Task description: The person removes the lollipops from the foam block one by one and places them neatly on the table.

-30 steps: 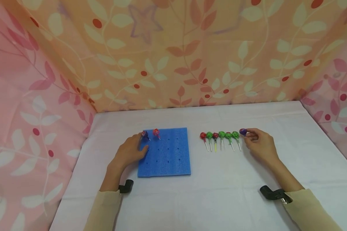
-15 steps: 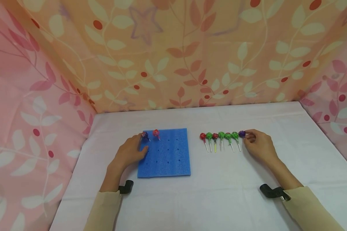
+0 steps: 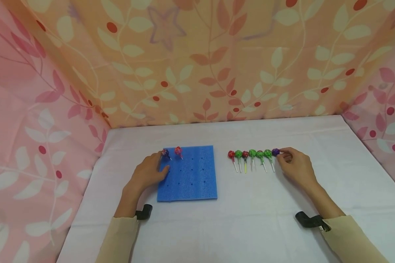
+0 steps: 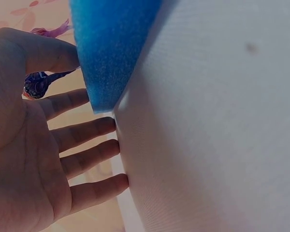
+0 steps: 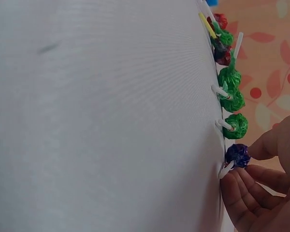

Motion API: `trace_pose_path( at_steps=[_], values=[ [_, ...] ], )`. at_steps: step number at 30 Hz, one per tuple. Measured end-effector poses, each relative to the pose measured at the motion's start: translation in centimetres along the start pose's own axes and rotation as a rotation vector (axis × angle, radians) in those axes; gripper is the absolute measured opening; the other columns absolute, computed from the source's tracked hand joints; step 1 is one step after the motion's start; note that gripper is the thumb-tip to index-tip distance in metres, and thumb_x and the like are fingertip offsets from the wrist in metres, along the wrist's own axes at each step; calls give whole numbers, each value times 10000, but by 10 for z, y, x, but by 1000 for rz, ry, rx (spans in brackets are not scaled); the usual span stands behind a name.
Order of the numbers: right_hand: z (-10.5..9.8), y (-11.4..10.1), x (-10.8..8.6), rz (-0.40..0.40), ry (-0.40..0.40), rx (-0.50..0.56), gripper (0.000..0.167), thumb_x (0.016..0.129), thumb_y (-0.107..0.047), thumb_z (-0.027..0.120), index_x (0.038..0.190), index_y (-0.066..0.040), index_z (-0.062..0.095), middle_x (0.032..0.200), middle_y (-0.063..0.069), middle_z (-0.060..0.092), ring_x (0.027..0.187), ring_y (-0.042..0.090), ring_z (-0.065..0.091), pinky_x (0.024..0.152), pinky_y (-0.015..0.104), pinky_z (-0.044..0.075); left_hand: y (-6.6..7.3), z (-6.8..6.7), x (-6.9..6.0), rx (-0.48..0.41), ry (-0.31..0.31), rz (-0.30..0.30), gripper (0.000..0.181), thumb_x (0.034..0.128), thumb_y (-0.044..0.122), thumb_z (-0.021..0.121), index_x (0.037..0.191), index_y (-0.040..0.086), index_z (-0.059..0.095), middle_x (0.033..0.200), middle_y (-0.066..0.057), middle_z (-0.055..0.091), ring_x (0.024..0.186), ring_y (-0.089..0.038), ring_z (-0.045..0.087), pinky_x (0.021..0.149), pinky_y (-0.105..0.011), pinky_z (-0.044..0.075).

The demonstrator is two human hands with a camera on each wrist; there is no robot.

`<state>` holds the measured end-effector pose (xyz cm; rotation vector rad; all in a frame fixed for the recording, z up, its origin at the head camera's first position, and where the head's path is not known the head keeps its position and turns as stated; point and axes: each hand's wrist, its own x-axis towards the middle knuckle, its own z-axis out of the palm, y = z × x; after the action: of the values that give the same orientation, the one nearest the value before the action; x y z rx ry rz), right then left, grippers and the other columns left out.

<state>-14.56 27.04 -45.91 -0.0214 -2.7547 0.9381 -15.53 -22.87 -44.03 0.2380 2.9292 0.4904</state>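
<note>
At the right end of a row of lollipops, my right hand [image 3: 296,165] pinches a purple-wrapped lollipop [image 5: 238,154] between thumb and fingers. In the right wrist view its white stick points down to the cloth. Green lollipops [image 3: 267,153] and red ones [image 3: 231,155] lie to its left, sticks toward me. My left hand [image 3: 147,170] rests at the left edge of a blue foam board [image 3: 200,190] with rows of small holes. Its thumb touches the board and its fingers stretch along the edge. A dark purple lollipop [image 3: 165,153] and a red-pink lollipop [image 3: 178,151] stand in the board's far row.
A white cloth [image 3: 237,226] covers the table. Patterned orange fabric [image 3: 191,73] hangs behind it, with pink floral fabric [image 3: 46,146] at the sides. A black wrist mount [image 3: 309,220] sits on the right forearm, another mount [image 3: 145,212] on the left.
My right hand has moved slightly left and down with the purple lollipop, bringing it beside the last green one. The left hand and the board stay in place.
</note>
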Motion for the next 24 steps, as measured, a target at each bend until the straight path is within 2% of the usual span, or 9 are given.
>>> trace_pose_path(
  at_steps=[2,8,9,11,13,15,17,24],
  values=[
    [0,0,0,-4,4,-1,336,989,-165,674,1242,53,709,1014,249,774,912,409,773,725,345,545,0,-1,0,0,5,0,730,1034,384,573,1599,-37,378,1561,-278,530,1452,-476,514,1128,-678,481],
    [-6,-8,-6,-31,24,-3,367,993,-182,673,1268,61,689,1071,283,755,931,435,773,782,523,632,0,-1,0,-15,1,0,724,1035,375,573,1595,-41,380,1558,-278,533,1444,-479,519,1124,-680,483],
    [-8,-10,-6,-47,33,1,364,989,-175,676,1264,63,689,1076,289,750,929,436,772,776,479,644,-1,-1,0,-16,1,0,728,1034,380,573,1594,-43,381,1553,-279,537,1439,-479,523,1120,-681,485],
    [-9,-15,-8,-84,55,22,350,979,-154,685,1251,67,695,1082,289,742,918,432,770,755,288,640,0,-1,0,-14,-2,-2,735,1030,385,579,1593,-44,382,1547,-280,542,1432,-479,530,1115,-679,490],
    [-9,-21,-8,-122,68,46,332,972,-131,690,1237,69,702,1081,279,738,911,421,766,726,92,558,0,-2,-1,-11,-5,-3,739,1032,388,575,1596,-46,375,1546,-281,542,1430,-480,530,1116,-679,490],
    [-8,-27,-8,-147,68,73,315,967,-110,686,1227,68,707,1082,264,740,910,408,763,712,-37,433,0,-2,-1,-13,-9,-7,744,1033,391,573,1599,-46,370,1551,-280,537,1436,-479,526,1123,-678,485],
    [-6,-32,-8,-162,61,96,304,962,-89,681,1222,65,712,1078,244,742,915,387,754,721,-60,407,0,-2,-1,-16,-11,-10,742,1034,387,571,1601,-47,367,1556,-281,533,1439,-481,522,1126,-679,482],
    [2,-46,-9,-199,27,137,305,965,-73,703,1242,54,709,1122,228,742,950,341,735,755,-15,467,1,-1,0,-18,-6,-7,726,1036,372,573,1592,-54,380,1549,-287,537,1432,-486,527,1115,-682,490]
  ],
)
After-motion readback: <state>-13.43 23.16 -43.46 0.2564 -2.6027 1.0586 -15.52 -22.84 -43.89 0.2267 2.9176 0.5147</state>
